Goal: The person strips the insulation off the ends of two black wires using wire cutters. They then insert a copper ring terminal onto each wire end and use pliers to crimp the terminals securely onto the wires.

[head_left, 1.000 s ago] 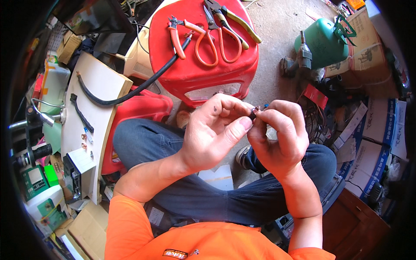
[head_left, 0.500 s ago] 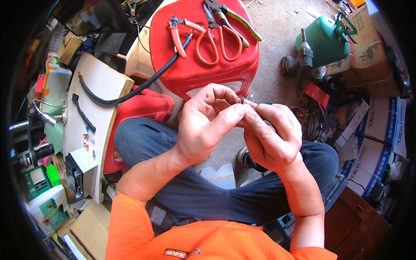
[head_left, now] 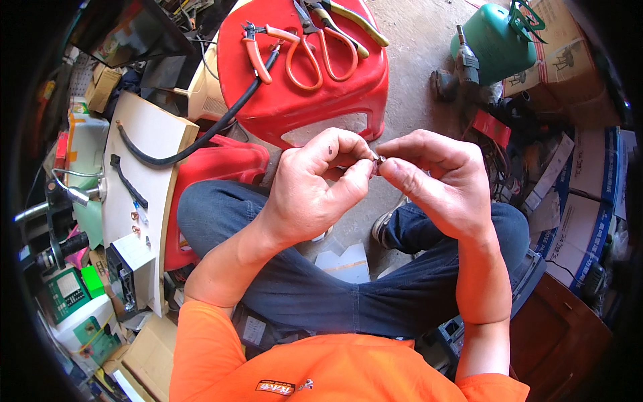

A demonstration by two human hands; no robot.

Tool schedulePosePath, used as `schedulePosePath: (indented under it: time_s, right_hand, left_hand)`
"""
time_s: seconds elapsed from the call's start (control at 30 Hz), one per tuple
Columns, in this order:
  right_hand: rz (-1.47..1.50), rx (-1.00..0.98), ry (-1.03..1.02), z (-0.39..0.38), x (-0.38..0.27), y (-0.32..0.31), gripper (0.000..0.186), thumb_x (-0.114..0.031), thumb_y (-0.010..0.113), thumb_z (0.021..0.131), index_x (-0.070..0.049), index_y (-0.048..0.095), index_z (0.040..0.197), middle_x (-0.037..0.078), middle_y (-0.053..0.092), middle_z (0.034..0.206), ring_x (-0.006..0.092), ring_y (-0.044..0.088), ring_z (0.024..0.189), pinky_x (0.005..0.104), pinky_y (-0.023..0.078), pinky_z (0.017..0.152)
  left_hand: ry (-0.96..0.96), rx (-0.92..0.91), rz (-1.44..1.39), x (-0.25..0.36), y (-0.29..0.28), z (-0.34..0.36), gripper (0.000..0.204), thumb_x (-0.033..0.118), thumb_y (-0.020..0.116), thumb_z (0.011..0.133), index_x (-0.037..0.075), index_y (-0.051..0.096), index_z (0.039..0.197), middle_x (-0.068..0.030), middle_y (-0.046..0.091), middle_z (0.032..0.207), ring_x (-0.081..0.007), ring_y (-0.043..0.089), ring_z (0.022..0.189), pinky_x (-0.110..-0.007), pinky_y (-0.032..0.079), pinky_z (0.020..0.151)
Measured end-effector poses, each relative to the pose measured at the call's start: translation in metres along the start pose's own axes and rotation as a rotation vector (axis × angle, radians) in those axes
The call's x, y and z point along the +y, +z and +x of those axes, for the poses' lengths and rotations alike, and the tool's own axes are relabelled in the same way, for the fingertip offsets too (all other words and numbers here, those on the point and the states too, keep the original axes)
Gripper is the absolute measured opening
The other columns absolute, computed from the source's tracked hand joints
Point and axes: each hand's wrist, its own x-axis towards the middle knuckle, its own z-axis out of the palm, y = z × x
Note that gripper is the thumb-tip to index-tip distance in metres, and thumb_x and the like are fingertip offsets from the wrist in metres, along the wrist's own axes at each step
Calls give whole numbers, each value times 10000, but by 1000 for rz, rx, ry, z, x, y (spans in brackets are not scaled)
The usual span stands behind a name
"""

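Observation:
My left hand (head_left: 323, 184) and my right hand (head_left: 439, 181) are closed in pinches that meet in front of me, on a small, dark coppery metal piece (head_left: 378, 163). Its exact shape is partly hidden by my fingertips. Beyond them, a red plastic stool (head_left: 304, 107) carries orange-handled cutters (head_left: 255, 57), orange-looped scissors (head_left: 340, 57) and yellow-handled pliers (head_left: 358, 23). A thick black cable (head_left: 189, 153) runs from the stool down over a pale board (head_left: 161, 130) on my left, where a short black cable (head_left: 127, 181) and several small copper fittings (head_left: 135, 222) lie.
A second red stool (head_left: 224, 161) is at my left knee. A green tank (head_left: 499, 50), power tool (head_left: 467, 63) and cardboard box (head_left: 562, 63) stand back right. Stacked white-blue cartons (head_left: 576, 208) line the right; clutter and a dark monitor (head_left: 127, 30) crowd the left.
My right hand has moved rightward and its fingers have shifted higher on the small piece. My left hand is higher than a second ago. The view has shifted slightly.

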Motion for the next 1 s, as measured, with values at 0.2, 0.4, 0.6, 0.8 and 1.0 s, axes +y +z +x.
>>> schedulePosePath:
  time_s: [0.2, 0.4, 0.6, 0.8, 1.0]
  right_hand:
    - [42, -94, 323, 3, -14, -9, 200, -128, 715, 883, 68, 696, 920, 53, 695, 778, 60, 611, 723, 233, 505, 640]
    - [219, -176, 485, 8, -4, -16, 224, -191, 708, 872, 31, 686, 853, 65, 675, 723, 103, 597, 589, 242, 477, 546]
    - [313, -94, 512, 8, 1, -9, 223, -197, 720, 864, 17, 676, 816, 57, 640, 672, 93, 543, 532, 232, 424, 486]
    - [244, 1, 406, 8, 7, -5, 221, -192, 709, 885, 17, 676, 821, 33, 632, 684, 66, 535, 571, 219, 409, 504]
    - [150, 61, 284, 4, 2, 6, 209, -146, 657, 921, 58, 663, 877, 50, 666, 755, 70, 578, 691, 240, 479, 612]
  left_hand:
    - [45, -95, 127, 0, -3, -2, 144, -2, 653, 847, -57, 599, 969, -85, 674, 860, -97, 661, 813, -259, 557, 733]
    - [68, -177, 167, 4, -6, -5, 150, -5, 654, 828, -47, 598, 961, -88, 680, 852, -120, 678, 820, -265, 560, 745]
    - [87, -76, 44, 1, -1, -6, 287, 42, 769, 777, -34, 590, 989, -103, 677, 878, -128, 678, 857, -273, 567, 746]
    - [337, -31, 317, -7, 2, -2, 187, -66, 731, 796, -12, 650, 956, -107, 682, 914, -130, 678, 802, -250, 561, 658]
    - [316, -42, 238, -5, 0, 3, 168, -99, 689, 814, -24, 634, 954, -103, 627, 981, -126, 641, 844, -244, 551, 713]
